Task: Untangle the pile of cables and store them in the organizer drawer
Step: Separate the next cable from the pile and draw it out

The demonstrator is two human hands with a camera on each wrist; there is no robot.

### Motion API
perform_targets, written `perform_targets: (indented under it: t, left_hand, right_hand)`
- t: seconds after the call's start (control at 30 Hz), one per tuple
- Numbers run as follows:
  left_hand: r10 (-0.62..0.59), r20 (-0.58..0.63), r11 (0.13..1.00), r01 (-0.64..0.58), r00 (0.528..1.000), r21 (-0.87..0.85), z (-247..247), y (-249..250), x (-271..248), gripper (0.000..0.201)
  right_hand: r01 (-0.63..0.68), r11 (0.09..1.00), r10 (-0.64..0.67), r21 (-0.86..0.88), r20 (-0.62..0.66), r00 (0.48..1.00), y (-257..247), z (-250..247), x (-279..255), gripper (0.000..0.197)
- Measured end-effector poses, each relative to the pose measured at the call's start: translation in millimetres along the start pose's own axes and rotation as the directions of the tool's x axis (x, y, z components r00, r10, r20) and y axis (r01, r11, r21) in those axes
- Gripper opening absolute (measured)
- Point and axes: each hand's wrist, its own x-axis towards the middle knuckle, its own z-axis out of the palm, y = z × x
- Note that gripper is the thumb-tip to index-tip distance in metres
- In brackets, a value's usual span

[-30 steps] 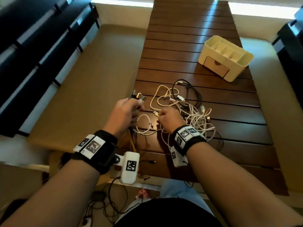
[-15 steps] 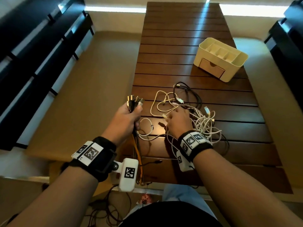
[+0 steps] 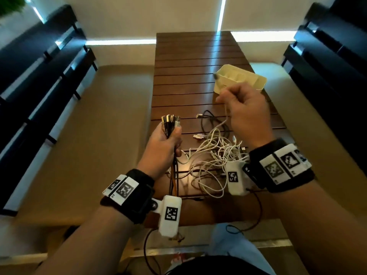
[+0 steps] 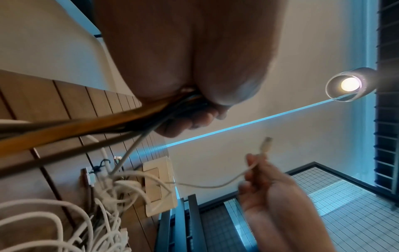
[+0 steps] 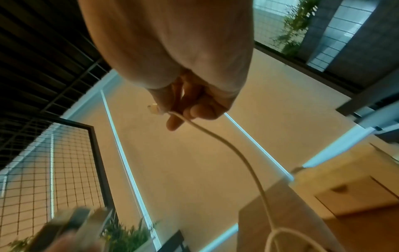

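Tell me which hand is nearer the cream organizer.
Right. The right hand, pinching a white cable, is raised just in front of the cream organizer. The left hand grips a bundle of cable ends nearer the person.

The place looked like a home's lounge or covered balcony. A dark slatted wooden tabletop (image 3: 190,62) ran toward 12 o'clock across a plain beige floor (image 3: 111,120). Black slatted furniture (image 3: 33,62) flanked it at 9 and 3 o'clock. A lit spotlight (image 4: 350,83) was fixed overhead, and wire-mesh railing (image 5: 71,170) with green plants (image 5: 127,238) suggested an outdoor edge.
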Motion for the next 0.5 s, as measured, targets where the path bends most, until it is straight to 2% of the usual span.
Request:
perform_targets:
  t: [0.1, 0.17, 0.23, 0.3, 0.4, 0.5]
  left_hand:
    - [0.049, 0.010, 0.999, -0.050, 0.999, 0.020, 3, 0, -6, 0.006]
    - [0.056, 0.011, 0.998, -0.056, 0.998, -0.011, 4, 1, -12, 0.007]
    - [0.076, 0.011, 0.997, -0.076, 0.997, -0.018, 7, 2, -16, 0.007]
    - [0.105, 0.009, 0.993, -0.105, 0.994, 0.050, 10, 0, -19, 0.007]
    - [0.151, 0.006, 0.975, -0.150, 0.989, 0.162, 16, -1, -22, 0.024]
    - [0.177, 0.006, 0.970, -0.175, 0.984, 0.168, 25, 1, -26, 0.034]
  right_hand:
    - [-0.149, 0.989, 0.147, 0.010, 0.102, 0.984, 17, 9, -35, 0.009]
    - [-0.203, 0.979, 0.195, 0.027, 0.183, 0.964, 21, 14, -55, 0.011]
    - [-0.208, 0.977, 0.192, 0.035, 0.263, 0.946, 21, 18, -70, 0.011]
    - [-0.203, 0.978, 0.179, 0.045, 0.316, 0.932, 17, 21, -80, 0.009]
    - [-0.191, 0.975, 0.142, 0.118, 0.337, 0.931, 13, 22, -85, 0.007]
    - [-0.161, 0.976, 0.101, 0.150, 0.344, 0.933, 11, 16, -84, 0.008]
